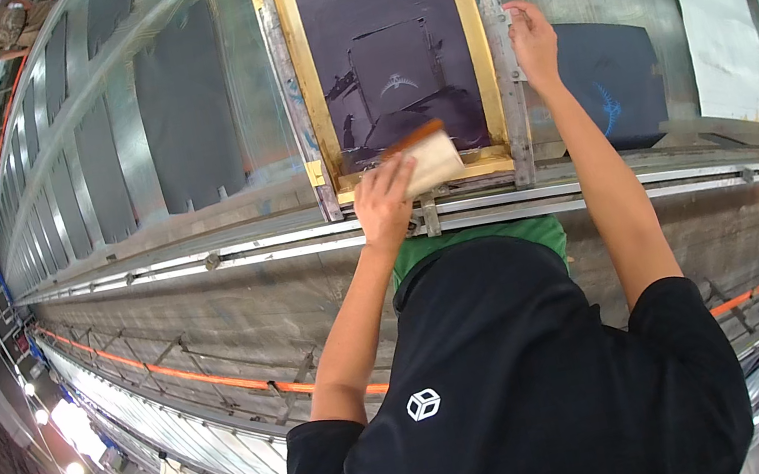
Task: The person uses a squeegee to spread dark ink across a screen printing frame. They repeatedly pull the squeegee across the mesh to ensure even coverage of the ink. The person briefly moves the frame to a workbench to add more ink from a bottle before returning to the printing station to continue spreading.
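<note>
A screen-printing frame (305,98) with yellow-taped edges and a dark mesh lies on a long printing table (197,239). My left hand (385,200) grips a wooden-handled squeegee (429,155) at the frame's near edge, its blade resting on the mesh among dark ink. My right hand (532,40) holds the frame's right side rail (510,102). A pale printed figure shows through the mesh in the middle.
Dark fabric pieces (188,118) lie in a row along the table to the left. A dark piece with a blue print (615,84) lies right of the frame, white sheets (716,15) beyond it. A metal rail (201,263) runs along the table's near edge.
</note>
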Demonstrator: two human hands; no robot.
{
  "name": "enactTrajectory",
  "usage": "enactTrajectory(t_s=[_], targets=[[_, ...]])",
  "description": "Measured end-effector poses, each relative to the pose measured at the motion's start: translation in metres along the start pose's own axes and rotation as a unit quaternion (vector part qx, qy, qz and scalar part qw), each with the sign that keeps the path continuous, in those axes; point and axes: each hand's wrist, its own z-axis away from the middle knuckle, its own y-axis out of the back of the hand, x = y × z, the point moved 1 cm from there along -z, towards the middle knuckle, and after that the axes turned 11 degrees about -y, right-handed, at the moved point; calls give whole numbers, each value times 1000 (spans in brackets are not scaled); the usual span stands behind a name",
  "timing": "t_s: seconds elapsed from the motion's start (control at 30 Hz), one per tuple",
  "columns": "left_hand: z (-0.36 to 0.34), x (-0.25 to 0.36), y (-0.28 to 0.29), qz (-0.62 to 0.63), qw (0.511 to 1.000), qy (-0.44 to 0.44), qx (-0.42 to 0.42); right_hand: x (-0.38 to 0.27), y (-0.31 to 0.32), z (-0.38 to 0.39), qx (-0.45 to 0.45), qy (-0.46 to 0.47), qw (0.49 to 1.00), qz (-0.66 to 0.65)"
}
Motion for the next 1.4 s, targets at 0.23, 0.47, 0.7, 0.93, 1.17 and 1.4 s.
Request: enactTrajectory(t_s=[0.23, 0.47, 0.7, 0.93, 1.17, 1.4], targets=[[-45, -59, 43, 182, 966, 145, -110, 8, -7, 2, 28, 24, 998, 48], [-110, -128, 0, 305, 802, 167, -486, 6, -15, -3, 40, 50, 990, 122], [-179, -151, 17, 363, 764, 189, -498, -34, 4, -1, 115, 298, 857, 405], [-211, -149, 16, 137, 969, 91, -182, -123, -85, 15, -238, 319, 812, 426], [-94, -79, -5, 35, 997, -40, -47, -14, -55, 115, -220, 302, 872, 316], [-80, -76, 13, 77, 994, -73, -27, -14, -46, 147, -224, 263, 893, 288]])
